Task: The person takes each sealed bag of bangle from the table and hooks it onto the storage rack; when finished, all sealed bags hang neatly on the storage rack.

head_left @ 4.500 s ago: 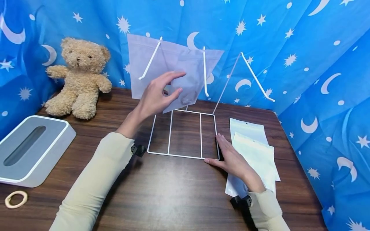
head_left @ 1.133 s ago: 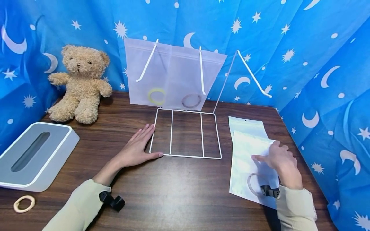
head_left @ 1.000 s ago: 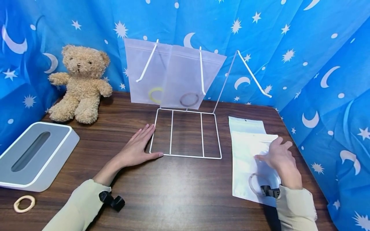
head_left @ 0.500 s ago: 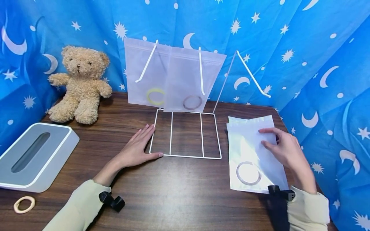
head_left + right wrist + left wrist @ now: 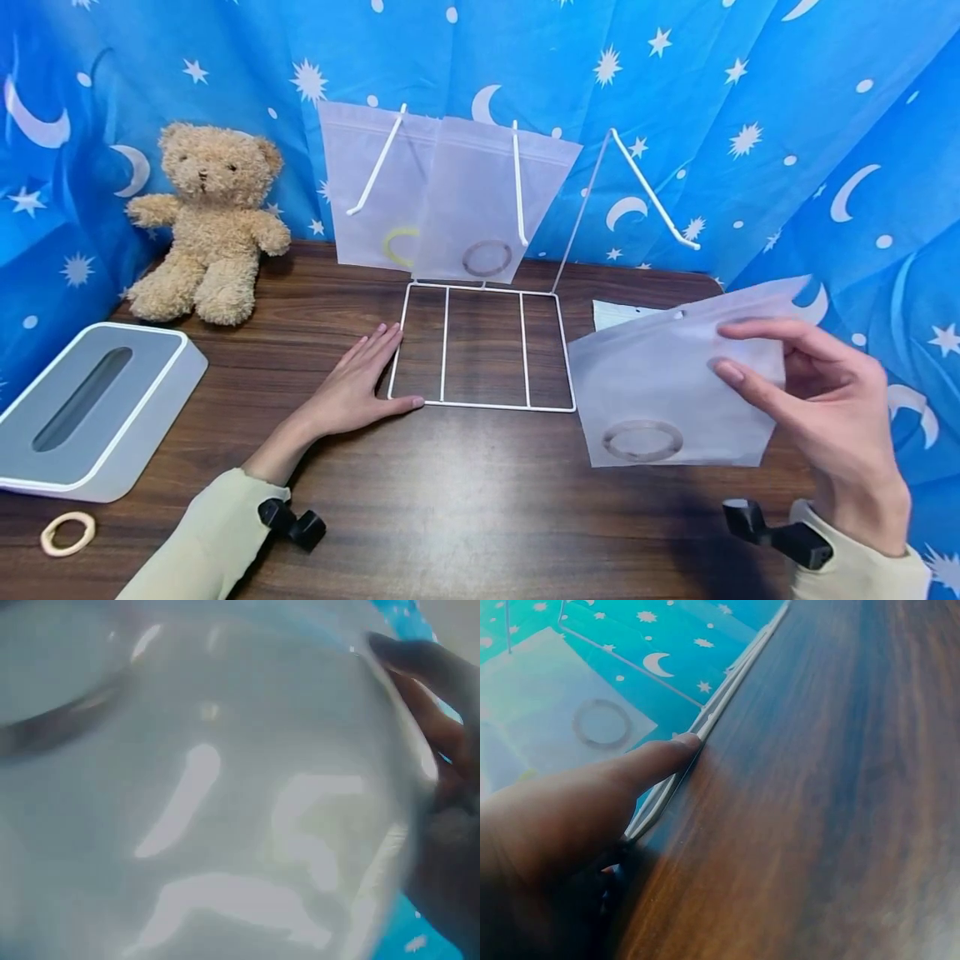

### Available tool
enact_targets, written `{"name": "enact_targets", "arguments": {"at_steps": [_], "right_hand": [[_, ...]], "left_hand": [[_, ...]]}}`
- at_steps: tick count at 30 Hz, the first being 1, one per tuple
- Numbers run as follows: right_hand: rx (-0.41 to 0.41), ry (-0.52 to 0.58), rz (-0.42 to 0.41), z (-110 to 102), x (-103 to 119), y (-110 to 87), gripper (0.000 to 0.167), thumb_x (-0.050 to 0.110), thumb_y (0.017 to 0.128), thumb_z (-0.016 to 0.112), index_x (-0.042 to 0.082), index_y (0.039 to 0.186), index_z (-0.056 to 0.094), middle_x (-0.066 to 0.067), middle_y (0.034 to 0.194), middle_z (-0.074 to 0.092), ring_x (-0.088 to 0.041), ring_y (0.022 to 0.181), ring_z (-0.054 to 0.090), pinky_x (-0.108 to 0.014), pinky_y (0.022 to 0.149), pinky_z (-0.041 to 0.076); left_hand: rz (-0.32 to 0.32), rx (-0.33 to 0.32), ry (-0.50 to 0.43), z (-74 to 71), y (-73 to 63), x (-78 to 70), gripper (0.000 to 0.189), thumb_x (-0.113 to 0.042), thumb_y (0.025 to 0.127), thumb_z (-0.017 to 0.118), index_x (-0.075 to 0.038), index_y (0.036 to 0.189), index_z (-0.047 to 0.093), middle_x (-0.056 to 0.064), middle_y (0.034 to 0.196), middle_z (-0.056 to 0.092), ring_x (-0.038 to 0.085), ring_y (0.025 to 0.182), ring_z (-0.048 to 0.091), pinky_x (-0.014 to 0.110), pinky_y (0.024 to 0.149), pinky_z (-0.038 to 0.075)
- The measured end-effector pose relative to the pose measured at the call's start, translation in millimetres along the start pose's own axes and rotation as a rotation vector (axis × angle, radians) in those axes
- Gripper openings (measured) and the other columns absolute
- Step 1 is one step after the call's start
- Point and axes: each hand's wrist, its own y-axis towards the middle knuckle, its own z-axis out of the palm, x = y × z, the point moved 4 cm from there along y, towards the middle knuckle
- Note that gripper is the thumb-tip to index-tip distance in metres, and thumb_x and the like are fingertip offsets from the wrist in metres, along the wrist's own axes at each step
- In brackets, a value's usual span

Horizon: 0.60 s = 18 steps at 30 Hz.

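Observation:
My left hand (image 5: 352, 392) lies with straight fingers along the front left corner of a white wire display rack (image 5: 487, 407); the left wrist view has its thumb (image 5: 656, 763) against the rack's base wire. Between thumb and fingertips, my right hand (image 5: 832, 400) pinches the upper right of a translucent zip bag (image 5: 660, 383), raised and tilted above the table's right side. Inside it is a brownish bangle (image 5: 641, 457). The bag (image 5: 247, 735) fills most of the right wrist view. Two similar bags hang on the rack's left and middle hooks, holding a yellow bangle (image 5: 388, 246) and a brownish one (image 5: 487, 274).
The rack's right hook (image 5: 652, 187) carries no bag. Another zip bag (image 5: 618, 313) lies on the table, mostly hidden behind the raised one. At left are a teddy bear (image 5: 213, 221), a grey-topped tissue box (image 5: 150, 408) and a cream ring (image 5: 56, 547). Starry blue cloth stands behind.
Earlier my left hand was at the hanging bags and my right at the rack. Since then the right hand has lifted a bag off the table; the left has stayed at the rack corner lately.

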Motion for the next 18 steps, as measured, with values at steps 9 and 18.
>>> {"name": "enact_targets", "arguments": {"at_steps": [9,18], "right_hand": [[-0.201,0.27,-0.128,10.4,7.0,6.2,0.046,-0.025,0.077,0.066,-0.021,0.122,0.055,-0.025,0.123,0.06,-0.023,0.098,0.069,-0.025,0.073,0.055],[-0.262,0.324,-0.102,8.4,-3.3,10.1,0.047,-0.025,0.078,0.064,-0.018,0.124,0.056,-0.026,0.126,0.059,-0.025,0.101,0.067,-0.026,0.074,0.055]], "left_hand": [[0.003,-0.004,-0.001,0.9,0.4,0.4,0.109,-0.068,0.082,0.063,0.0,0.155,0.019,0.015,0.16,0.018,0.029,0.148,0.011,0.045,0.118,0.008],[0.005,-0.009,0.005,1.2,0.7,0.0,0.109,-0.068,0.082,0.064,0.001,0.155,0.02,0.016,0.16,0.02,0.029,0.148,0.012,0.046,0.118,0.009]]}}
